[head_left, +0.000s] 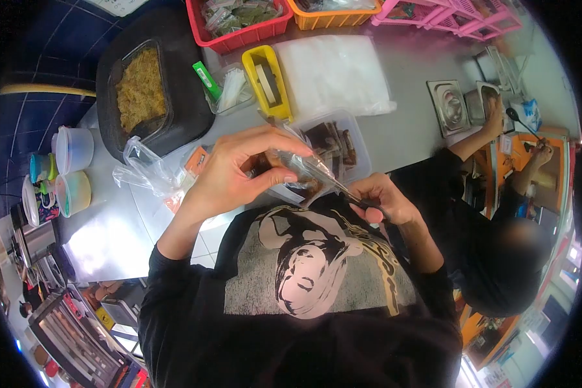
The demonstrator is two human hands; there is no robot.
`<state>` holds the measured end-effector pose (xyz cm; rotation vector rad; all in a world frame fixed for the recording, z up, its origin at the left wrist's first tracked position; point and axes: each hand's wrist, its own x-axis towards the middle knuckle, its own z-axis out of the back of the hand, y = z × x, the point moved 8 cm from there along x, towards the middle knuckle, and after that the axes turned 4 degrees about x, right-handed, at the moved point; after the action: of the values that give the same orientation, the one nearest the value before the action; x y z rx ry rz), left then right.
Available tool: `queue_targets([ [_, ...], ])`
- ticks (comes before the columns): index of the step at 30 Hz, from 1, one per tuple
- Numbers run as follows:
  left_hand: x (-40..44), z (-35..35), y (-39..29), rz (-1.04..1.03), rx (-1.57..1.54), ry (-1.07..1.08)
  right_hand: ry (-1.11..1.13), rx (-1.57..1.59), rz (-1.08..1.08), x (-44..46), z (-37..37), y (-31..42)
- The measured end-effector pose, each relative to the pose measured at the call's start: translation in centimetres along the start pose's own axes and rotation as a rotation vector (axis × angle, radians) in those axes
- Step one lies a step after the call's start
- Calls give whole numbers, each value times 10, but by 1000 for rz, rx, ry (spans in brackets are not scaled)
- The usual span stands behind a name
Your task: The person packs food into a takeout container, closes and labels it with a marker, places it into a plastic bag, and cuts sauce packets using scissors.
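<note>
Close to my chest, my left hand (239, 171) pinches a small clear plastic bag (310, 169) with dark brown contents. My right hand (383, 199) is closed around the handle end of metal tongs (343, 187), whose far end reaches to the bag. Just beyond my hands, a clear plastic tub (357, 139) holds dark brown pieces. Left of my left hand, a crumpled clear bag (150, 169) lies on the counter beside an orange and white packet (196, 161). The tips of the tongs are hidden by the bag.
A black pan (155, 123) of yellow-brown food stands at the left, near lidded tubs (75, 150). A yellow basket (265, 84), white plastic sheets (333, 74), a red basket (239, 40) and pink baskets (446, 19) line the back. A co-worker in black (498, 252) stands at the right.
</note>
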<state>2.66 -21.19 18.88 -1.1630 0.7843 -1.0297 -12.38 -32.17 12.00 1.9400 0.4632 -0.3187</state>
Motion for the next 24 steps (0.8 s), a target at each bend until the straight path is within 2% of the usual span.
queue_targets([
  [2,2,-3,-5,-18,31,35,163,155,68,-2,-9,4],
  [7,4,-4,-14,-95,81,65,137,143,85,0,-11,4],
  [9,2,-2,-5,13,-17,25,92,140,87,1,-8,4],
  [12,5,-5,-11,-25,106,83,143,142,116,2,-10,4],
  [16,7,-9,-11,12,25,130,132,96,89,3,-10,0],
  [19,8,-8,-20,-92,68,128,109,72,66,3,-6,-1],
  [24,10,-15,-16,54,68,200,137,97,70,6,-13,-1],
])
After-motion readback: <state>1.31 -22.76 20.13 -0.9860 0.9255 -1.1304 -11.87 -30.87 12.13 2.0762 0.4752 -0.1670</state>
